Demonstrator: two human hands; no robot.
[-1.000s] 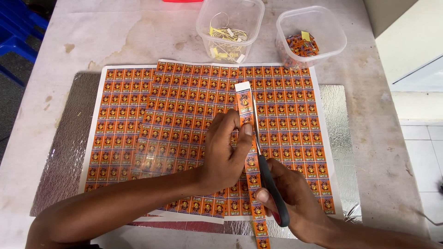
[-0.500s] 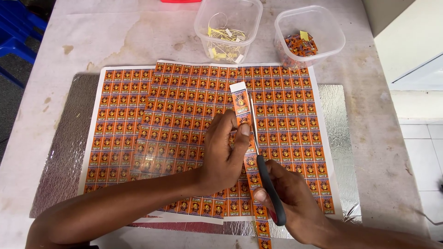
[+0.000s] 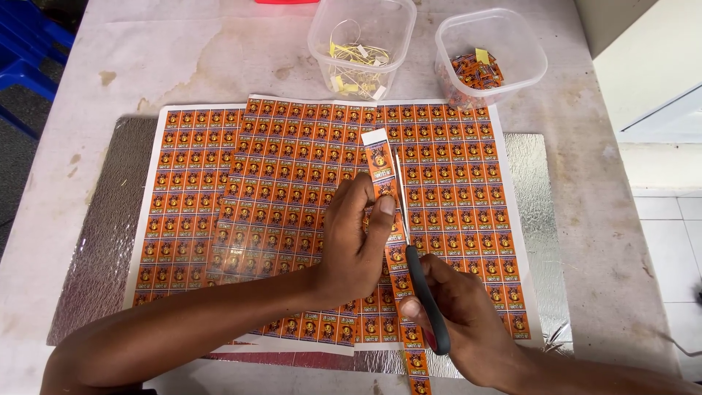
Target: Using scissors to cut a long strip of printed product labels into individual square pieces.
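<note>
Head view, one moment logged. My left hand (image 3: 358, 245) was pinched shut on a narrow strip of orange labels (image 3: 385, 183), thumb and fingertips pressed to its upper half. The strip ran from mid-sheet toward the near edge of the worktop (image 3: 183, 51), its far end lifted slightly off the sheets, its near end passing under my right hand and over the near edge of the foil.

My right hand (image 3: 461, 322) was clamped around the dark handles of a pair of scissors (image 3: 413, 249). The blades pointed away from me and lay along the right edge of the strip, touching it; I could not tell how far apart the blades stood.

Beneath both hands lay printed sheets of orange labels (image 3: 285, 190), overlapping one another, on a silver foil mat (image 3: 95, 249) at the middle of the worktop.

Near the far edge stood two clear plastic tubs, just beside each other. The left tub (image 3: 362, 44) held yellowish paper trimmings. The right tub (image 3: 490, 55) held small cut orange labels. A blue chair (image 3: 25, 58) showed past the far left corner.
</note>
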